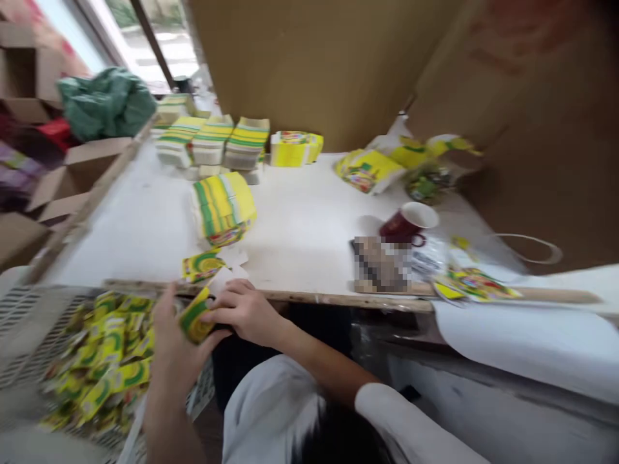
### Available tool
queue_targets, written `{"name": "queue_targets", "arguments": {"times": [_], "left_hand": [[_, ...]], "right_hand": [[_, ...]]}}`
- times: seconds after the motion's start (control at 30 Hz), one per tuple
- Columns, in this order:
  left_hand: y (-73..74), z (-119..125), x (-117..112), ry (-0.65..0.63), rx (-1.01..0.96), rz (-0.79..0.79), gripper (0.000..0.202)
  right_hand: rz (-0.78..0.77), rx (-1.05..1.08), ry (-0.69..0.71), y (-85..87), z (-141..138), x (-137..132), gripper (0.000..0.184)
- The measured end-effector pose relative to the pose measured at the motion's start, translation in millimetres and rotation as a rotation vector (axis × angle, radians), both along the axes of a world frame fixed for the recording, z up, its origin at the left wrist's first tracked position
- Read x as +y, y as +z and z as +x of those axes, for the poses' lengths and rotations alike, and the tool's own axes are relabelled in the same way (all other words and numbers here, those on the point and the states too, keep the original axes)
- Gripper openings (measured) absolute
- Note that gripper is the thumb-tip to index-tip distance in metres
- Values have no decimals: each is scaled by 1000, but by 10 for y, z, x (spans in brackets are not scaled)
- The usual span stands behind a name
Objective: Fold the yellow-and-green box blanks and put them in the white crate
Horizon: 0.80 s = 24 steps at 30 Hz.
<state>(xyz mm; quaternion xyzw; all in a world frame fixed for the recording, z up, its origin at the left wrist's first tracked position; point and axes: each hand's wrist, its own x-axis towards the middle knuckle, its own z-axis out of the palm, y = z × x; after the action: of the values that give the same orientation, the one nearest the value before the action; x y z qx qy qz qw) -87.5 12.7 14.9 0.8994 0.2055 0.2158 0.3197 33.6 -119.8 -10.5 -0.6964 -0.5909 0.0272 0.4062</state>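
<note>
At the table's front edge, a small yellow-and-green carton [194, 320] is held between my two hands, its white flap [222, 281] standing open. My left hand [173, 351] wraps round it from the left, thumb underneath. From the right, my right hand [247, 314] grips it near its open end with bent fingers. Just beyond lies another yellow carton [200, 265] with white flaps. Below my left hand, a white slatted basket [29, 322] holds many yellow-and-green sachets [113, 341]. What is inside the held carton cannot be seen.
Behind the hands sits a bundle of flat cartons [225, 205], with more stacks [246, 142] farther back. A dark red mug [401, 225], a blurred-out item [380, 264] and yellow packaging [370, 171] are on the right. Open cardboard boxes [91, 167] stand left of the table.
</note>
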Motion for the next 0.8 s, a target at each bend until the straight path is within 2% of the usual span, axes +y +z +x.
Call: {"name": "queue_targets", "arguments": {"times": [0.07,0.13,0.2,0.33,0.4,0.47,0.53,0.6,0.67,0.73,0.8], "left_hand": [[-30,-106,78,-59,130,4,75],[-100,-129,85,-34,210,-14,65],[-158,-117,47,54,219,-9,62],[-165,-83,-37,156,138,8,69],[-146,-62,-65,151,80,-2,74],[-138,-39,-97,107,48,-33,77],[-144,-20,-141,55,44,-81,79],[-159,-11,-185,22,47,-114,79],[-181,-11,-208,20,40,-101,80],[-212,-14,-202,19,23,-50,80],[-250,-12,-176,-11,2,14,76]], "right_hand": [[54,10,78,20,-88,-2,26],[106,102,74,76,-121,-42,32],[186,316,-48,141,-95,-96,34],[294,775,-361,191,20,-132,23],[274,840,-391,158,30,-96,39],[252,852,-325,102,-16,-33,63],[260,924,-176,46,-98,43,74],[277,1103,-22,11,-177,116,68],[292,1316,71,1,-223,170,66],[314,1484,94,3,-226,195,66],[317,1563,89,2,-197,191,64]]}}
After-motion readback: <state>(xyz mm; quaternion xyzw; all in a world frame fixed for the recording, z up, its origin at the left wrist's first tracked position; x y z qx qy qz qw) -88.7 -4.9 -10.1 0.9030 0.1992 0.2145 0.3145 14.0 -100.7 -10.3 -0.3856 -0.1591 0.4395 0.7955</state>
